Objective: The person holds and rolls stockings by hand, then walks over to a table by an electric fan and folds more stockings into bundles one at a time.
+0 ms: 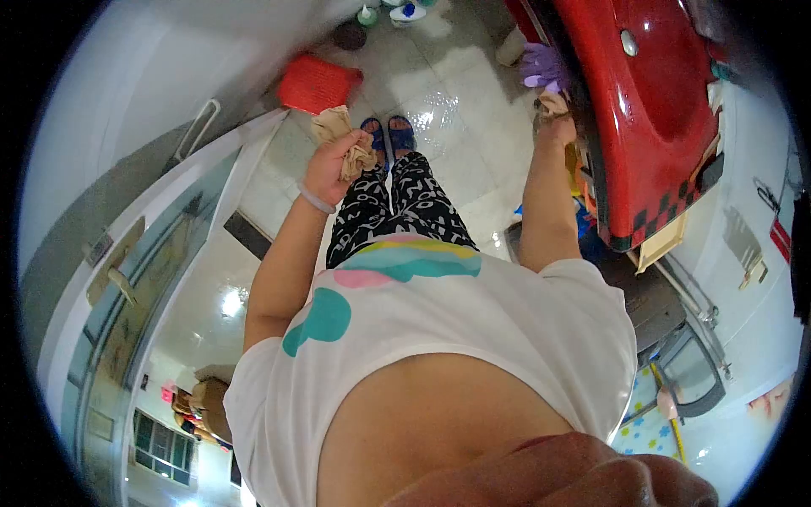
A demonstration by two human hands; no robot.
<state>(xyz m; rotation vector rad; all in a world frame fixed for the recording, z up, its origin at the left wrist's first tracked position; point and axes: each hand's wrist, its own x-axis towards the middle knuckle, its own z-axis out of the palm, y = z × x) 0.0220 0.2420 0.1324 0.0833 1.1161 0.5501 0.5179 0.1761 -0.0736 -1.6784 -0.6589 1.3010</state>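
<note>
Left hand [329,169]: one, bare, raised in front of the body on the left side; grip closed around a brown wad [359,159], crumpled, its ends sticking out above and below the fingers; cloth or paper, cannot tell which. Pale wristband [316,199] on the same arm.

Right hand [557,132]: one, bare, arm stretched forward, close to the edge of the red panel [655,106]. A brown piece [553,104] at its fingers, small and partly hidden; whether the grip is tight around it cannot be told.

Purple glove [542,68]: at the edge of the red panel, just beyond the brown piece.

Red panel: glossy, curved, to the right, with a chequered band [663,205] at its near end.

Red ridged object [317,83]: on the floor [469,127], beyond the left hand. Floor: pale tile, with bright, wet-looking reflections.

Sandals [400,133]: one pair, blue, worn, between the two hands. Trousers [397,207]: black, white lettering. Shirt [439,308]: white, coloured patches.
</note>
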